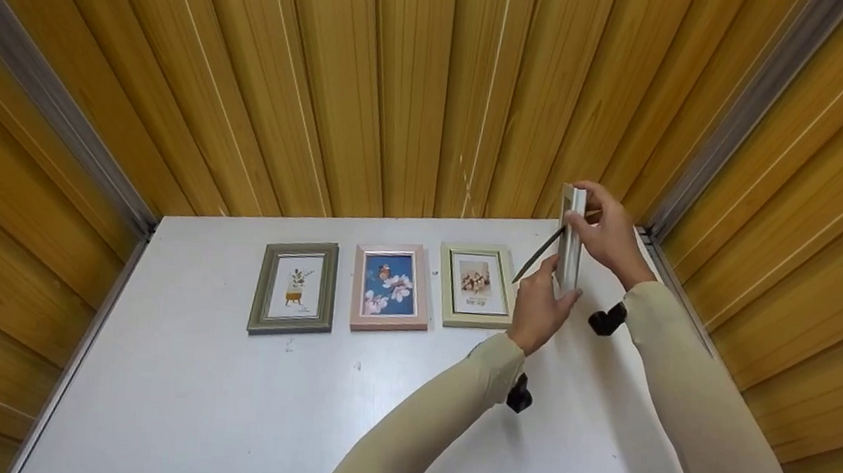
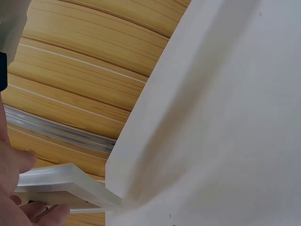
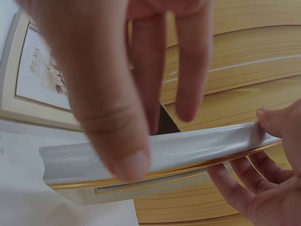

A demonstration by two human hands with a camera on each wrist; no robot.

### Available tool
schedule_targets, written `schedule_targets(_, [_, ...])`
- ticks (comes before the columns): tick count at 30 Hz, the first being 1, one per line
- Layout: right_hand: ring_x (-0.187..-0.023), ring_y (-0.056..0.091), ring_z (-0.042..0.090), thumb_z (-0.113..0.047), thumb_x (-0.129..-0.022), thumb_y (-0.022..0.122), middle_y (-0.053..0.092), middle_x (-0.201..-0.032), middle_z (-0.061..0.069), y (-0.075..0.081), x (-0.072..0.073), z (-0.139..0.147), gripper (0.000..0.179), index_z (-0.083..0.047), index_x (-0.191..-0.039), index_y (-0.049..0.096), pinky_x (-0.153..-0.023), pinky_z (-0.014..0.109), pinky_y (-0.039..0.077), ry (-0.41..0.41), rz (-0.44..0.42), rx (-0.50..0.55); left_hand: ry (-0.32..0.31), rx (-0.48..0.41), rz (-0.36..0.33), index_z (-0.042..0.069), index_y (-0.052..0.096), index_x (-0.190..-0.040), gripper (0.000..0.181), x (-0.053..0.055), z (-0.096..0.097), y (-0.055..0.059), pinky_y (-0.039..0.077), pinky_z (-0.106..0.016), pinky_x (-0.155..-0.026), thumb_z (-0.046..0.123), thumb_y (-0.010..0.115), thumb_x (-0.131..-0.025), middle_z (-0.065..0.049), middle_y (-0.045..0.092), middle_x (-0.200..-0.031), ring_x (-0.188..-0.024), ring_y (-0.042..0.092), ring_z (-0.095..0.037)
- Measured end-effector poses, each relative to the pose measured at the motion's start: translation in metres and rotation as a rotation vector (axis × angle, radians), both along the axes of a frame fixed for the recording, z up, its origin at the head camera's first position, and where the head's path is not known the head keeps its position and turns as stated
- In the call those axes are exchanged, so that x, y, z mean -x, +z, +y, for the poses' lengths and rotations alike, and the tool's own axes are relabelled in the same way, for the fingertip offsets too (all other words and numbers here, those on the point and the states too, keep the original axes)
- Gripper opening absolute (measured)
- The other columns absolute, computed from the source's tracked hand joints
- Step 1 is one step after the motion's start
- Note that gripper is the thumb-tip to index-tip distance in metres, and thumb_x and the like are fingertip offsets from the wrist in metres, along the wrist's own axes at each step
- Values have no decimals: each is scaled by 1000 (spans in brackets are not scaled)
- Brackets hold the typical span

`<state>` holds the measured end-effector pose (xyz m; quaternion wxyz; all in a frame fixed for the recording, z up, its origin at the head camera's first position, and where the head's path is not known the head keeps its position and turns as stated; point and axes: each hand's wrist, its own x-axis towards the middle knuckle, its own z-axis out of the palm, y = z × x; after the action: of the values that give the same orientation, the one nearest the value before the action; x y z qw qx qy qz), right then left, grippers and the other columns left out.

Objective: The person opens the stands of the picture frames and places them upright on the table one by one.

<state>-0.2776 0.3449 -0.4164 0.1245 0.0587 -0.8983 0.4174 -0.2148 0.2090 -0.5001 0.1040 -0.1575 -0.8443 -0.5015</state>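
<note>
In the head view a white picture frame (image 1: 575, 252) is held upright and nearly edge-on, above the right part of the white tabletop. My left hand (image 1: 539, 302) grips its lower part, and my right hand (image 1: 606, 228) holds it higher up. A thin dark flap (image 1: 538, 255) sticks out from its left side. The right wrist view shows the pale moulded edge (image 3: 188, 147) between both hands, with the right thumb (image 3: 127, 160) against it. From the left wrist, a corner of the white frame (image 2: 89, 186) appears next to the fingers. Its picture is mostly hidden.
Three picture frames lie in a row on the white table (image 1: 227, 417): grey-green (image 1: 259, 291), pink (image 1: 422, 289) and pale yellow-green (image 1: 448, 284). Wood-patterned panels (image 1: 410, 93) enclose the table at the back and sides. A black device is at each wrist.
</note>
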Motion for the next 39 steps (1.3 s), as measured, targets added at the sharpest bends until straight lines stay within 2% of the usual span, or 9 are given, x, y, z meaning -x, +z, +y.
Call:
schedule_targets(5, [-102,61,33,-18,-102,66,64,-120,20,-2,-3,-6,48,-16,-147,50,-83,49,55,22,17,3,11,-44,-86,8,53,-145,66,2,-1,-3,54,-29,-93,20,84,-88,-13,70,-128,-112,68,-19])
schedule_targets(9, [-98,60,31,-16,-101,66,66,-120,19,-4,-4,-11,48,-14,-147,50,-81,43,52,45,42,6,30,-78,-123,10,54,-141,63,3,0,-5,53,-29,-92,20,84,-87,-14,72,-123,-113,69,-24])
schedule_targets(12, [-97,60,31,-15,-101,67,67,-120,18,-5,-6,-15,48,-14,-146,50,-80,41,50,48,49,9,42,-109,-139,10,57,-136,58,4,1,-4,54,-28,-89,17,85,-86,-12,74,-120,-109,70,-23])
schedule_targets(19, [-95,62,32,-13,-100,68,68,-120,19,-7,-7,-22,51,-14,-147,50,-77,38,52,33,57,6,93,-104,-143,11,61,-121,43,7,0,-5,54,-25,-80,12,84,-85,-9,77,-110,-98,71,-15])
schedule_targets(24, [-95,63,32,-12,-99,69,69,-120,20,-11,-8,-23,51,-12,-146,51,-78,37,50,28,59,4,97,-109,-154,10,63,-116,37,8,-1,-7,53,-23,-75,8,83,-85,-8,78,-106,-96,71,-13])
schedule_targets(35, [-97,62,31,-13,-99,69,69,-120,19,-12,-8,-22,51,-12,-147,50,-83,41,51,33,63,-5,79,-143,-138,9,63,-112,35,8,-4,-8,54,-21,-77,6,84,-83,-9,78,-104,-91,72,-11])
schedule_targets(39, [-96,63,31,-15,-99,70,68,-119,18,-11,-8,-22,53,-16,-148,49,-78,35,54,26,43,2,80,-143,-136,8,64,-112,34,9,-6,-7,54,-23,-80,5,82,-84,-9,77,-104,-92,72,-12])
